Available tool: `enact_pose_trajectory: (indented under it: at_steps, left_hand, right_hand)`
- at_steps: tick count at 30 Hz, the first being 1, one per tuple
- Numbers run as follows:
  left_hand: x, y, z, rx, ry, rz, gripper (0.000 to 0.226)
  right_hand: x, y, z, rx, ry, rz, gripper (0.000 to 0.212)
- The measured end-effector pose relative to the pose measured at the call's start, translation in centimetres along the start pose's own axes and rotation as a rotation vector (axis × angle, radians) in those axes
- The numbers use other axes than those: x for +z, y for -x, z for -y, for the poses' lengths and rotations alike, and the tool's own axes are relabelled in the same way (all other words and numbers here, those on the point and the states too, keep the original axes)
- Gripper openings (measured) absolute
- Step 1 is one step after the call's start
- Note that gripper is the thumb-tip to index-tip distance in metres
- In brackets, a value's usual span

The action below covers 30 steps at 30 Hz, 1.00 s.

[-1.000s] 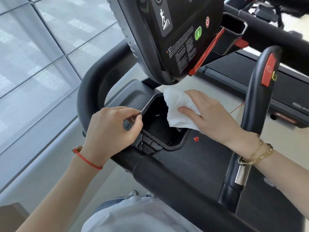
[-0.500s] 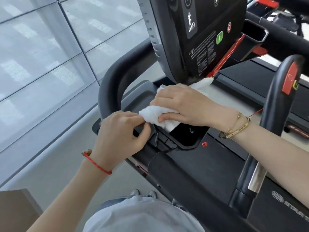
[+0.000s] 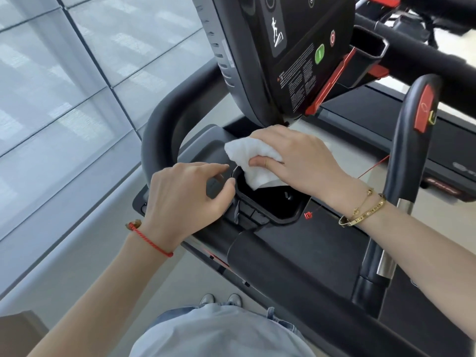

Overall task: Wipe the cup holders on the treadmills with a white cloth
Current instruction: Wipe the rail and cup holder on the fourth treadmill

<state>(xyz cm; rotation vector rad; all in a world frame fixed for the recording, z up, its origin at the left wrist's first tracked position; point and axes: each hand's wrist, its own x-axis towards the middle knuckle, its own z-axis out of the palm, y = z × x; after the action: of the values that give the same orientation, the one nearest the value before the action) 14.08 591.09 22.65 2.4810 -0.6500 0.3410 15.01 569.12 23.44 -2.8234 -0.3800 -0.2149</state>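
Bright, even daylight from the window wall at left, soft shadows — wide-angle bending at edges, sharp focus

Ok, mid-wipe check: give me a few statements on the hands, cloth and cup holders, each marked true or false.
1. The right hand grips the white cloth. True.
2. The cloth lies at the far rim of the near cup holder. True.
3. The left hand holds a spray bottle. False: it holds nothing and rests on the console beside the holder.
4. The far cup holder has a cloth in it. False: no cloth is in it.
5. Gold bracelets are on the left wrist. False: they are on the right; the left wears a red cord.
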Motion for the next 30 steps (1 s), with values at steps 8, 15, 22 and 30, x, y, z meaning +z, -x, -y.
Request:
enact_pose_trajectory:
  at_steps: [8, 15, 22, 30]
  left_hand:
    - [0.9, -1.6, 0.6, 0.035, 0.065, 0.11, 0.037]
    - [1.9, -4.1, 0.5, 0.124, 0.129, 0.211, 0.033]
    - [2.8, -6.1, 0.9, 0.142, 0.243, 0.294, 0.034]
    - [3.3, -6.4, 1.6, 0.136, 0.325, 0.321, 0.028]
  right_hand:
    - [-1.2, 3.3, -0.8, 0.411, -0.029, 0.031, 0.039]
    - [-1.3, 1.8, -0.4, 0.547, -0.26, 0.108, 0.031]
    - [-0.7, 6.7, 1.5, 0.738, -0.23, -0.007, 0.029]
    - [-1.1, 4.8, 0.8, 0.82, -0.344, 0.048, 0.038]
